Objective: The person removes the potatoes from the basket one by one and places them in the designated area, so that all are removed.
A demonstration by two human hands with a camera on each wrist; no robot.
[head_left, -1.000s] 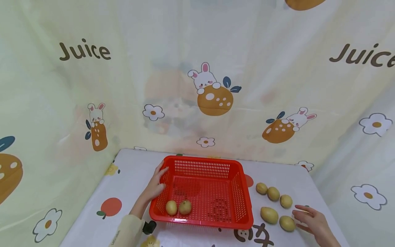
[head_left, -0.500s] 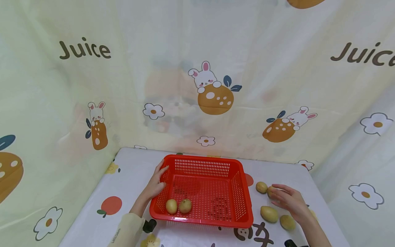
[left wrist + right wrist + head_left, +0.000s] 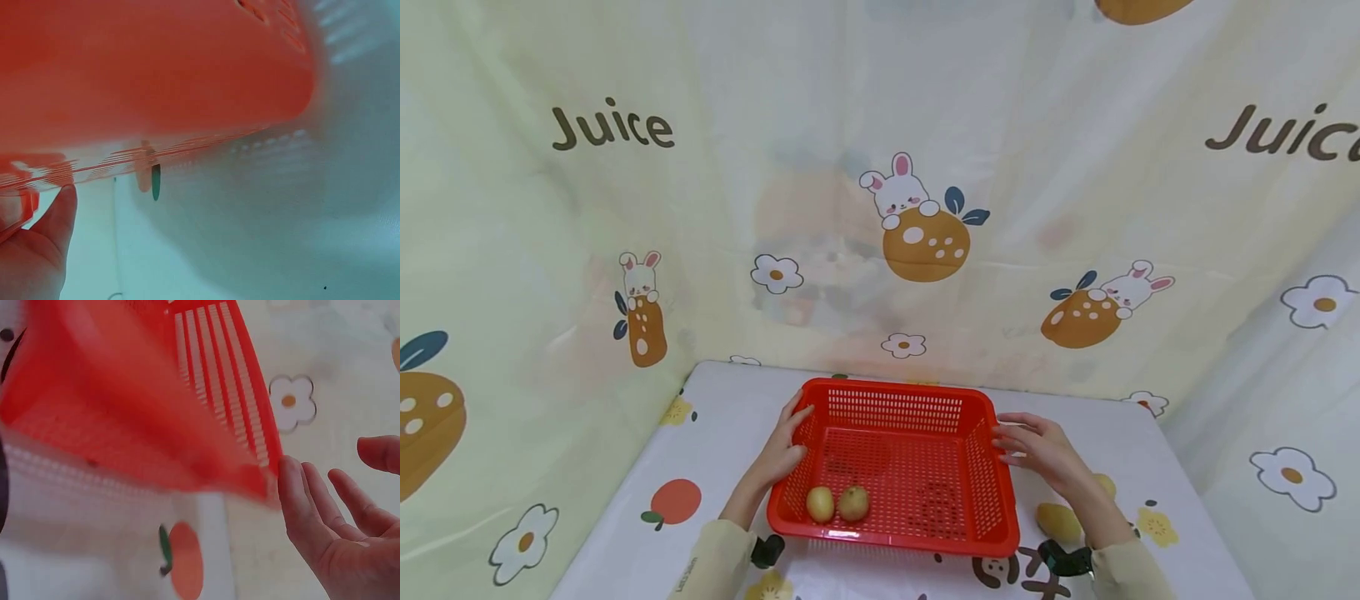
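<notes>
A red plastic basket (image 3: 887,540) with slotted walls stands on the table. Two potatoes lie in its near left corner, a pale one (image 3: 820,504) and a browner one (image 3: 853,503). My left hand (image 3: 781,454) grips the basket's left rim; its thumb (image 3: 59,215) shows against the wall in the left wrist view. At the right rim is my right hand (image 3: 1037,446), fingers extended and fingertips at the edge, thumb held apart in the right wrist view. Right of the basket lies another potato (image 3: 1058,523), and one more (image 3: 1105,483) shows partly behind the right forearm.
A white printed cloth (image 3: 602,550) covers the table. Pale printed curtains (image 3: 820,100) hang behind it and on both sides. The right forearm hides part of the table right of the basket.
My right hand has moved left from beside the potatoes, over them, to the basket's right rim. The left hand stays on the left rim. Some potatoes are now hidden behind the right arm.
</notes>
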